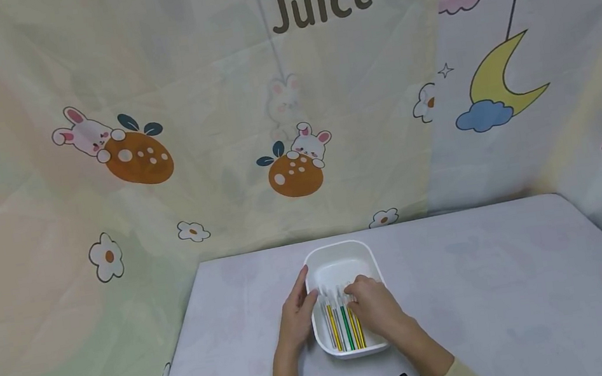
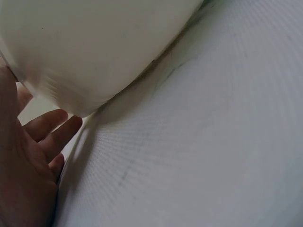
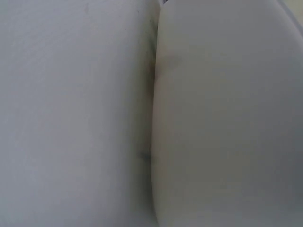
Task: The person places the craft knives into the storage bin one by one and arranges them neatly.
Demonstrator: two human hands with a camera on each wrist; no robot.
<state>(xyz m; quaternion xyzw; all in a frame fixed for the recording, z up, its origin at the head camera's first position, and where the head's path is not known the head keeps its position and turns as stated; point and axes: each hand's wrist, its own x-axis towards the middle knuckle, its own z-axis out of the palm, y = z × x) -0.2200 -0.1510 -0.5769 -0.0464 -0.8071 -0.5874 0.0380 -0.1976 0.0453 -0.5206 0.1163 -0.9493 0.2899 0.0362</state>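
Note:
A white tray (image 1: 339, 253) stands on the table, with a row of slim pens (image 1: 347, 326) lying lengthwise in its near half. Some have yellow barrels, one is green, and their far ends look clear. At the tray's left side my left hand (image 1: 296, 317) holds the rim, thumb over the edge and fingers along the outer wall. In the left wrist view its fingertips meet the tray's curved wall (image 2: 94, 52). My right hand (image 1: 378, 305) reaches in over the right rim, its bent thumb and index finger pinching at the pens' upper right; the fingertips are partly hidden.
The table (image 1: 494, 289) has a pale cover and stretches away to the right of the tray. Printed fabric walls (image 1: 207, 98) rise behind its back edge and along the sides. The right wrist view shows the tray's outer side (image 3: 222, 118) close up.

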